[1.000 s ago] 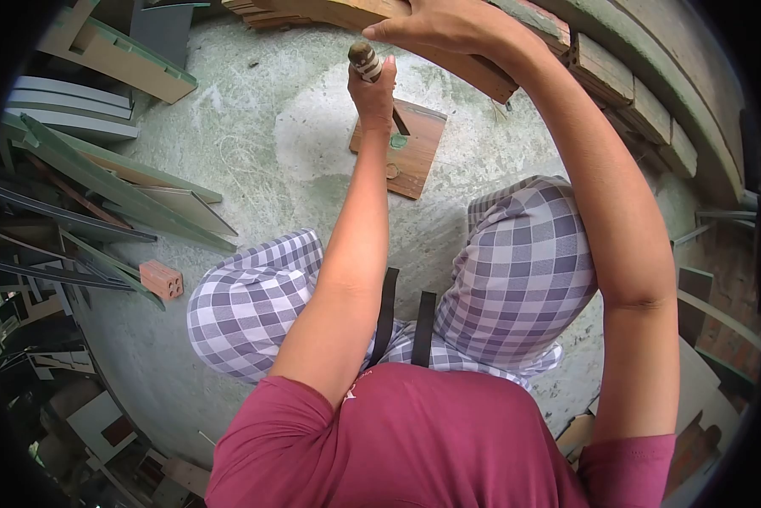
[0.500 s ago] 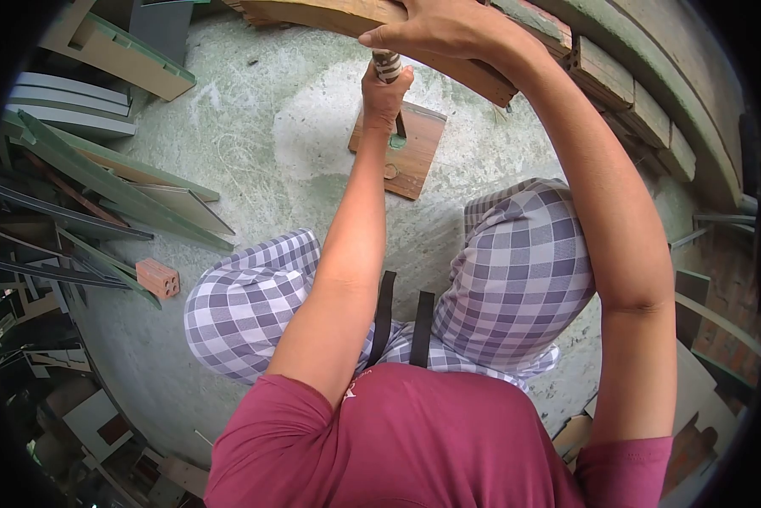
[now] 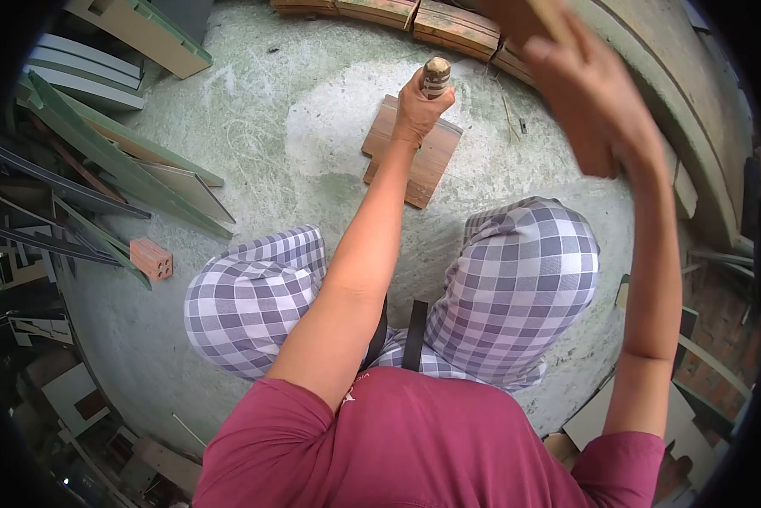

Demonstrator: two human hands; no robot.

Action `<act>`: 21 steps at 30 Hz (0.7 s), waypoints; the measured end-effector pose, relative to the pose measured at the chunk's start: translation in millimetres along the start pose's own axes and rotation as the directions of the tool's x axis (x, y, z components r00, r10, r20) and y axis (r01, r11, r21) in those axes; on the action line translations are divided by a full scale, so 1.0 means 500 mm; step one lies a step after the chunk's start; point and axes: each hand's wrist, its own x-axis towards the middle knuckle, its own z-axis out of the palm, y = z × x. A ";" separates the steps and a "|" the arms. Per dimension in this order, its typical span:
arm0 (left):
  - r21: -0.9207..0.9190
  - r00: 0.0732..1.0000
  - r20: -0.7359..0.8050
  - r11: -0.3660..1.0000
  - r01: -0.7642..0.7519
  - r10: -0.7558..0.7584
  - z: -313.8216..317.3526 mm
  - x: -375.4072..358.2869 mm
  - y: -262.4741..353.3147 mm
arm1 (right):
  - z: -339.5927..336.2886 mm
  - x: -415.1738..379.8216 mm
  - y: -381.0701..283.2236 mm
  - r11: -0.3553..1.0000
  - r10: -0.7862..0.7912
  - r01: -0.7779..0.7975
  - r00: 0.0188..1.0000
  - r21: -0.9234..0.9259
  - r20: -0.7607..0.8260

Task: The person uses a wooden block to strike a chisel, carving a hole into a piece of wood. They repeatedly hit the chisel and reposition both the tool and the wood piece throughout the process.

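Observation:
My left hand (image 3: 421,110) is closed around a chisel (image 3: 436,74). Its worn wooden butt points up and pale striped wrapping circles the handle; the blade is hidden beneath the hand. Under it, a brown wood-grained board (image 3: 431,169) with a notched left edge lies flat on the floor. Raised at the upper right, my right hand (image 3: 605,102) grips a thick length of wood (image 3: 596,157), both smeared by motion. The wood is apart from the chisel's butt.
Stacked wooden pieces (image 3: 456,30) line the far side, beside a curved ledge (image 3: 651,68). Leaning panels (image 3: 126,161) crowd the left, with a hollow red brick (image 3: 152,258) near them. My checked-trouser knees (image 3: 520,288) flank the concrete floor (image 3: 312,110).
My right hand has swung the wood from above the chisel out to the right. The view has shifted, and my left hand, still on the chisel, appears farther right and lower.

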 end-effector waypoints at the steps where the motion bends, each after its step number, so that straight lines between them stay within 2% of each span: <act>1: -0.034 1.000 -0.003 0.999 0.000 0.000 -0.001 0.000 -0.002 | 0.047 -0.001 0.037 0.983 -0.181 0.184 0.974 -0.006 0.136; 3: 0.016 0.996 -0.066 0.998 -0.053 0.054 0.007 0.004 -0.013 | 0.088 -0.023 0.056 0.916 0.021 0.110 0.947 -0.385 0.320; 5: -0.037 0.998 -0.049 0.998 -0.047 0.045 0.006 0.000 -0.017 | 0.065 -0.002 0.058 0.956 -0.110 0.159 0.973 -0.245 0.203; 6: 0.027 0.999 -0.043 0.999 -0.016 0.017 0.000 -0.005 -0.006 | 0.044 0.002 0.024 0.993 -0.012 0.041 0.968 -0.114 0.249; 9: -0.006 0.999 -0.039 1.000 0.024 -0.024 -0.007 -0.004 -0.008 | -0.010 0.028 -0.021 0.982 -0.161 0.153 0.984 0.109 0.074; 10: -0.005 0.999 -0.036 1.000 0.027 -0.027 -0.008 -0.005 -0.009 | -0.018 -0.025 -0.108 0.977 -0.092 0.087 0.996 0.194 0.020; 11: -0.005 0.999 -0.036 0.999 0.034 -0.034 -0.009 -0.004 -0.009 | -0.012 -0.014 -0.082 0.977 -0.090 0.084 0.996 0.196 0.019; 13: -0.003 0.999 -0.033 0.999 0.033 -0.033 -0.008 0.001 -0.009 | 0.031 0.022 0.024 0.992 0.018 -0.030 0.995 0.124 0.097; 14: -0.031 0.999 -0.036 0.999 0.022 -0.023 -0.005 0.003 -0.014 | 0.077 0.017 0.073 0.993 -0.096 0.103 0.989 -0.058 0.113; 15: -0.058 0.999 -0.036 0.998 0.010 -0.012 -0.003 0.005 -0.017 | 0.098 0.006 0.074 0.965 0.110 -0.022 0.937 -0.261 0.331; 16: -0.099 0.997 -0.057 0.993 -0.058 0.052 0.004 0.005 -0.011 | 0.105 0.008 0.084 0.979 0.097 -0.039 0.951 -0.198 0.293; 17: -0.104 0.997 -0.053 0.993 -0.062 0.057 0.008 0.008 -0.008 | 0.108 0.015 0.093 0.989 0.083 -0.048 0.962 -0.139 0.259; 21: 0.010 0.998 -0.068 1.000 -0.010 0.011 -0.010 0.013 -0.013 | 0.111 0.016 0.076 0.985 0.113 -0.061 0.935 -0.162 0.337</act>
